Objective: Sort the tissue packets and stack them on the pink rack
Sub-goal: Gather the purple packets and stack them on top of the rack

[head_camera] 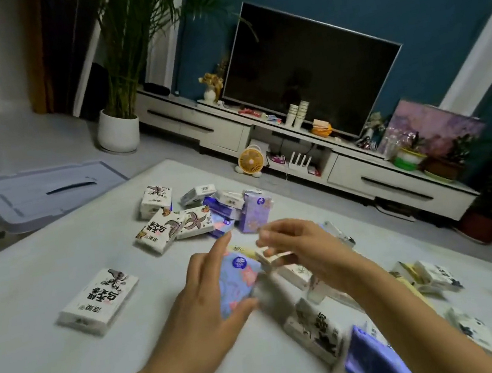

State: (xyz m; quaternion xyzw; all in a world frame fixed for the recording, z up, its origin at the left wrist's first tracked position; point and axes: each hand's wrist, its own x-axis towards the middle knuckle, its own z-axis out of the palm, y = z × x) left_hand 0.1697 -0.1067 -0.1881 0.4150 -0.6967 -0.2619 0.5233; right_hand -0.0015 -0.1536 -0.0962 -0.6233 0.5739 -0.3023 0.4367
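Observation:
My left hand [205, 290] holds a blue-purple flowered tissue packet [240, 278] between thumb and fingers, just above the white table [59, 370]. My right hand [297, 248] hovers beside it with its fingers pinched on a small pale packet [275, 257]. A single white packet with black lettering [98, 302] lies alone to the left. A mixed pile of white and purple packets [204, 214] sits at the far middle. More white and blue packets [371, 342] lie scattered at the right, blurred. No pink rack is in view.
Beyond the table are a grey wheeled bin lid [40, 196] on the floor, a potted palm [118, 131], a low TV cabinet [297, 154] with a dark screen [308, 79], and a small orange fan [251, 162].

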